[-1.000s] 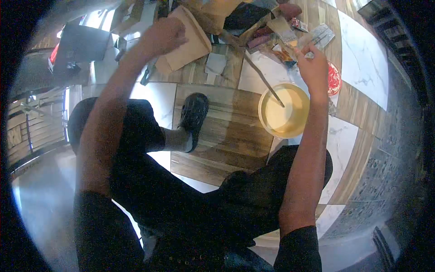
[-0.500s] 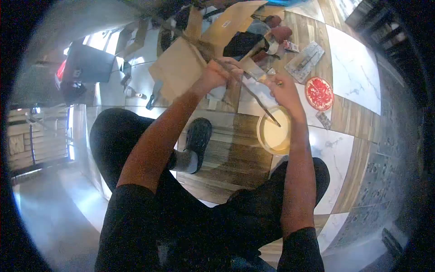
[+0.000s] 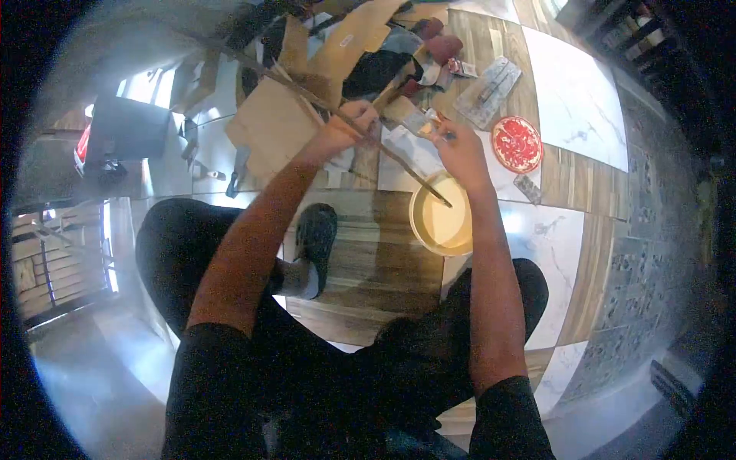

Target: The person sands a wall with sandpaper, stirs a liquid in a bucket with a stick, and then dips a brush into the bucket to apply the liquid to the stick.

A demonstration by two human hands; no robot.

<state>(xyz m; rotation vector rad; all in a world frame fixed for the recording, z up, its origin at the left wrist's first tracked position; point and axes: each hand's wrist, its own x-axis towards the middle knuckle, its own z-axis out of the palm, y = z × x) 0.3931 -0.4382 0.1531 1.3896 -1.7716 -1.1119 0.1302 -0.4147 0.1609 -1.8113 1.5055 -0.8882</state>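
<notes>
My left hand point(image 3: 351, 126) is closed around a long thin brown stick point(image 3: 299, 93), which slants from the upper left down to the right. Its lower end overlaps the round bucket point(image 3: 416, 224) of cream-coloured, paint-like liquid point(image 3: 443, 224). My right hand point(image 3: 462, 153) is above the bucket's far right side, fingers pinched on a small flat-ended tool point(image 3: 418, 123) that looks like a paintbrush, with a bit of orange near the fingers. The flat end points left, toward the stick. My right forearm hides part of the bucket's right rim.
Right of the bucket lie a red round lid point(image 3: 517, 144) with cream smears, a flat grey trowel point(image 3: 491, 92) and a small grey block point(image 3: 527, 188). Cardboard point(image 3: 272, 126) and a dark bag point(image 3: 379, 77) are beyond my hands. My shoe point(image 3: 316, 241) is on the wood-pattern floor tiles.
The whole view has shifted, so the floor items appear farther left and slightly higher. Both hands keep their holds and have come slightly nearer to me relative to the floor.
</notes>
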